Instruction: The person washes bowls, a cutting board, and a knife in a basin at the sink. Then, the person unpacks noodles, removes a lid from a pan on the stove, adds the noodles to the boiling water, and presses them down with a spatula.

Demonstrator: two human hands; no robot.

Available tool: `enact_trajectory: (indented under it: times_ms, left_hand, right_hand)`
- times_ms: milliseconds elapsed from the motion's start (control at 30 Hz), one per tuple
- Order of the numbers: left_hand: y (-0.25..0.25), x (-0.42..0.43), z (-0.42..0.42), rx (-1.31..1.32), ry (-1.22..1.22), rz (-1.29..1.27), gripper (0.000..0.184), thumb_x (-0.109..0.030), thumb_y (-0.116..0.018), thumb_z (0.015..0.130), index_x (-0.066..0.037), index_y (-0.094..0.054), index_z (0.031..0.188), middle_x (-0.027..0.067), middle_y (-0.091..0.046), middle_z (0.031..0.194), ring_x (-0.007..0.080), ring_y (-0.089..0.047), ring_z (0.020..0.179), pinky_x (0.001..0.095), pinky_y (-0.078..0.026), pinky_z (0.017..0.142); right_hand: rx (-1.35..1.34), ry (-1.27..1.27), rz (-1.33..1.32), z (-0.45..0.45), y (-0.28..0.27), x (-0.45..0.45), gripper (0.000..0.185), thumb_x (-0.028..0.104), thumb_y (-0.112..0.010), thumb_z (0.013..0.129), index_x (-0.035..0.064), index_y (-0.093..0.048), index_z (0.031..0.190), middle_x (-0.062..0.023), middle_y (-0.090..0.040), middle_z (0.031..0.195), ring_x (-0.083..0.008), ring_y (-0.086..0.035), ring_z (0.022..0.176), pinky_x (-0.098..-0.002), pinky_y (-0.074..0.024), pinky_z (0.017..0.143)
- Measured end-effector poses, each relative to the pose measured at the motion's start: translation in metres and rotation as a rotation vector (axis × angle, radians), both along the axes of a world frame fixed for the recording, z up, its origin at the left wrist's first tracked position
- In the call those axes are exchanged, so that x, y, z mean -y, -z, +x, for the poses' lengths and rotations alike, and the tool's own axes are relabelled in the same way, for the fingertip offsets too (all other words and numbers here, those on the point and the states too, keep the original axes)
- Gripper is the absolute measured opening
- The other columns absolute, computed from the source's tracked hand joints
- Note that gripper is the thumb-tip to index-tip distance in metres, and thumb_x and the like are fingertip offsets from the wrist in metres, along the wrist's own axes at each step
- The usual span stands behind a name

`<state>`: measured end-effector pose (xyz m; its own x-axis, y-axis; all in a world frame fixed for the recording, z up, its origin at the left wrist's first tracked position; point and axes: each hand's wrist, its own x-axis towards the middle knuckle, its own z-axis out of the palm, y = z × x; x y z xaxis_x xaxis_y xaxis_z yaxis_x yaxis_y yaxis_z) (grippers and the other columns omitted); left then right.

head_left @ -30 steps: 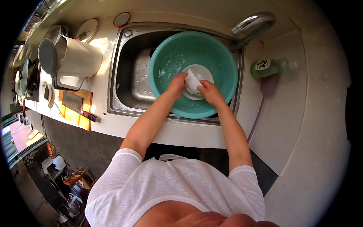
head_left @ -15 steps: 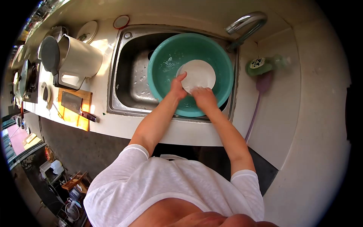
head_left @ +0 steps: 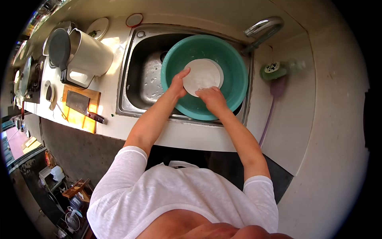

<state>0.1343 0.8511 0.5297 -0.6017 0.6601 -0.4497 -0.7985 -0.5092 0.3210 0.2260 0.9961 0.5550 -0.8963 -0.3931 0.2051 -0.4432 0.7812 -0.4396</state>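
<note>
A round white plate [head_left: 202, 73] is held tilted over the green basin [head_left: 234, 87], inside its rim. My left hand [head_left: 179, 83] grips the plate's left edge, thumb up along the rim. At the plate's near edge, my right hand [head_left: 213, 98] has its fingers curled against the white surface; whatever may be under them is hidden. A second pale rim shows along the plate's right side, and I cannot tell whether it belongs to another dish. Some water or suds lie in the basin.
The basin sits in a steel sink [head_left: 137, 85] below a faucet [head_left: 264, 27]. Left of it are a large pitcher [head_left: 93, 55] and a cleaver [head_left: 77, 102] on a cutting board [head_left: 91, 125]. A green soap bottle [head_left: 274, 71] and a purple long-handled tool [head_left: 277, 87] are on the right.
Both hands and the plate have shifted slightly left and up in the basin. My right hand's fingers have moved a little across the plate's near part. The view has shifted slightly.
</note>
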Motion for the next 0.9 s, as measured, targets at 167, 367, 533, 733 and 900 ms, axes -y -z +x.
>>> enact_trajectory:
  times_ms: [167,367,533,733,900]
  left_hand:
    - [-0.006,-0.012,0.016,0.171,-0.154,-0.195,0.051,-0.030,-0.047,0.083,0.001,-0.038,0.122,0.0195,-0.048,0.118,0.0338,-0.046,0.109,0.0452,-0.035,0.095]
    - [-0.024,-0.022,0.022,-0.065,0.016,-0.591,0.053,-0.035,-0.049,0.082,-0.005,-0.034,0.124,0.0162,-0.044,0.119,0.0314,-0.044,0.107,0.0465,-0.038,0.088]
    - [-0.035,-0.006,0.009,-0.021,0.176,-0.458,0.058,-0.041,-0.048,0.082,-0.011,-0.030,0.129,0.0130,-0.043,0.117,0.0260,-0.039,0.111,0.0536,-0.037,0.085]
    - [-0.021,-0.017,0.011,-0.013,0.201,-0.411,0.064,-0.043,-0.048,0.082,-0.011,-0.025,0.132,0.0170,-0.032,0.127,0.0304,-0.033,0.117,0.0570,-0.033,0.090]
    - [0.000,-0.020,0.014,0.072,0.207,-0.476,0.066,-0.043,-0.048,0.083,-0.009,-0.022,0.133,0.0190,-0.026,0.131,0.0333,-0.026,0.123,0.0558,-0.032,0.091]
  right_hand:
    - [0.383,0.367,-0.017,-0.002,0.009,0.035,0.024,0.009,-0.044,0.077,0.0105,-0.059,0.095,-0.0086,-0.062,0.092,-0.0248,-0.057,0.089,-0.0420,-0.0383,0.083]
    - [0.501,0.338,-0.117,-0.005,-0.003,0.041,0.016,0.012,-0.048,0.079,0.0040,-0.057,0.090,-0.0135,-0.061,0.084,-0.0345,-0.056,0.079,-0.0398,-0.0438,0.073]
    - [0.544,0.523,-0.704,0.005,0.006,-0.017,0.027,0.013,-0.056,0.077,0.0024,-0.054,0.101,-0.0136,-0.061,0.087,-0.0247,-0.059,0.080,-0.0320,-0.0443,0.074]
    - [0.574,0.765,-0.907,0.010,0.003,-0.065,0.031,0.013,-0.058,0.078,-0.0013,-0.052,0.105,-0.0097,-0.059,0.097,-0.0156,-0.055,0.088,-0.0275,-0.0412,0.079]
    - [0.648,0.759,-0.828,0.002,0.004,-0.078,0.033,0.011,-0.058,0.078,-0.0016,-0.050,0.108,-0.0096,-0.059,0.100,-0.0168,-0.054,0.089,-0.0280,-0.0410,0.080]
